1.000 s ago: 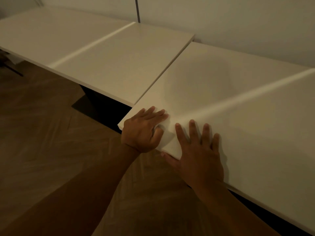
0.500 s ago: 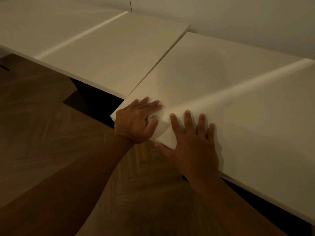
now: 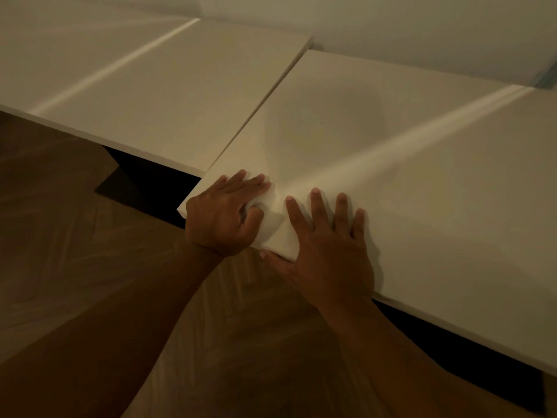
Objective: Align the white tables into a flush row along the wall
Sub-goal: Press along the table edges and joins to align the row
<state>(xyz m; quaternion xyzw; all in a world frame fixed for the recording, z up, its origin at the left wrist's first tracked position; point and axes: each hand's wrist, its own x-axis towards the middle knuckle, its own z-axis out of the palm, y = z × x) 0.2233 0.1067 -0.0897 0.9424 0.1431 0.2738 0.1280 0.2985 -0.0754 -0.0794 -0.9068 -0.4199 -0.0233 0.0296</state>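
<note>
1. Dim warm light falls on a wood floor (image 3: 90,267) and a pale wall (image 3: 422,31), against which the white desks stand in a line.
2. Landmark: the near desk (image 3: 376,152), the one under both hands. The left desk (image 3: 156,86) lies just beside it, their side edges meeting along a thin seam.
3. Left hand (image 3: 224,214) rests on the near desk's front left corner, its fingers (image 3: 253,184) lying flat on the top and the thumb curled at the edge.
4. Right hand (image 3: 328,251) presses the same desk just to the right of that corner, fingers spread wide and flat, thumb hooked under the front edge; neither hand holds anything loose.
5. Progress, as a judgement: the sides already touch, but the near desk's front corner juts toward the floor side, past the left desk's front edge, so the row is not yet flush.
6. What is left appears to be pushing that corner toward the wall until both front edges line up.
7. No containers are visible; the desk tops carry nothing but the hands.
</note>
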